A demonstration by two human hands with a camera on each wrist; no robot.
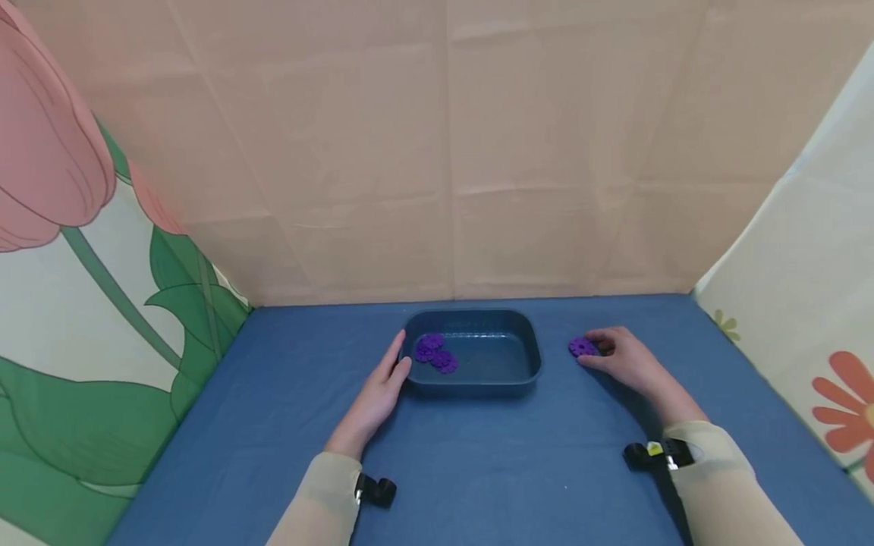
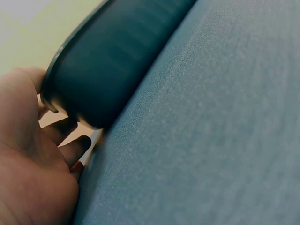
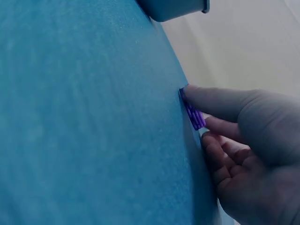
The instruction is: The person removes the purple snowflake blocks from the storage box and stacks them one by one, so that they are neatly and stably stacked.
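A dark blue rectangular tray (image 1: 471,390) rests on the blue-covered table. Inside its left part lie a few purple flower-shaped discs (image 1: 444,362), overlapping each other. My left hand (image 1: 372,394) touches the tray's left end, fingers fairly straight along the wall and thumb by the near corner. The left wrist view has those fingers (image 2: 61,130) against the tray's rounded end. Right of the tray, my right hand (image 1: 628,360) pinches another purple flower-shaped disc (image 1: 581,347) between thumb and fingers, low over the cloth. In the right wrist view this disc (image 3: 196,118) shows ridged edges and stands tilted.
A blue cloth (image 1: 478,470) covers the table. Behind it rises a beige fabric backdrop (image 1: 451,152). Flower-printed panels stand at the left (image 1: 82,425) and right (image 1: 806,303). Each wrist carries a black camera mount, the right one (image 1: 658,455) with a yellow spot.
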